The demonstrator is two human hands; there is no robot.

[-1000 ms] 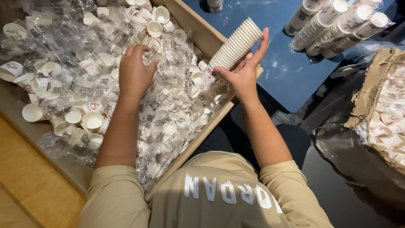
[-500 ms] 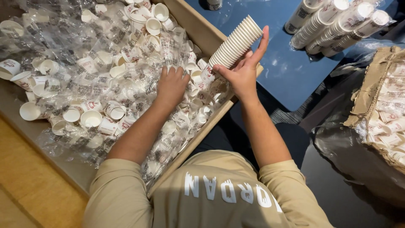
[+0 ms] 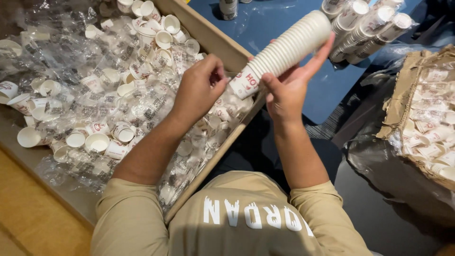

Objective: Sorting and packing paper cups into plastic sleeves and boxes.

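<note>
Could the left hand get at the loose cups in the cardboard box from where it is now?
Probably yes: the left hand hovers right above the loose cups in the open-topped cardboard box, with nothing covering them but loose plastic wrap.

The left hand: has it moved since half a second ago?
Yes. The left hand has come up off the loose cups in the cardboard box and right, to the stack of cups in the right hand.
</note>
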